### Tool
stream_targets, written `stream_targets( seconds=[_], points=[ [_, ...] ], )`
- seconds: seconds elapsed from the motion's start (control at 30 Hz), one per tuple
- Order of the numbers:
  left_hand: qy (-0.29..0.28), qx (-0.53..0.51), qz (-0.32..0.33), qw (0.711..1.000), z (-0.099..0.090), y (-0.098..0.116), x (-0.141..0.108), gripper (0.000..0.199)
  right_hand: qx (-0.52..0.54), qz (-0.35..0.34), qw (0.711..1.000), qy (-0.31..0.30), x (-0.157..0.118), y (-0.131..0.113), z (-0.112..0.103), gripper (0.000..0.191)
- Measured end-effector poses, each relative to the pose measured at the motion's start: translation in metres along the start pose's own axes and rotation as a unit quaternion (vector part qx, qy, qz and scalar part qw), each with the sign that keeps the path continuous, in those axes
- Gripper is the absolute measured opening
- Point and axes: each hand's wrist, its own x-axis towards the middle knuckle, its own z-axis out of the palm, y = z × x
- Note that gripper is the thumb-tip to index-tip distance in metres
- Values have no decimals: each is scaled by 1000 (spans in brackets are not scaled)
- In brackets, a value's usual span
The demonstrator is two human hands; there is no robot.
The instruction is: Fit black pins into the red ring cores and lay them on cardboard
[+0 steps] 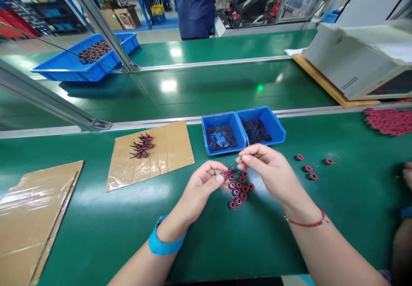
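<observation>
My left hand, a blue band at its wrist, pinches a small red-and-black motor stator with thin wire ends sticking out. Close by on the right, my right hand has thumb and forefinger pressed together near those wires; whatever is between them is too small to make out. Below both hands, a cluster of similar stators lies on the green table. Just beyond stand two joined blue bins: the left bin holds dark and blue short tubes, the right bin dark ones.
Several stators with dark tubes lie on a cardboard sheet to the left. More cardboard is at far left. Loose stators and a red pile sit right. Another person's arm shows at the right edge.
</observation>
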Motion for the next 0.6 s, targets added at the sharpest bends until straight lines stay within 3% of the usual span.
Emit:
stream_targets(
  seconds=[0.2, 0.6],
  points=[
    [-6, 6, 23, 1000, -2, -1, 0, 18, -69, -23, 995, -65, -5, -4, 1, 10],
    [-16, 12, 40, 999, 0, 2, 0, 17, -86, -14, 994, -71, -8, -5, 1, 8]
  ],
)
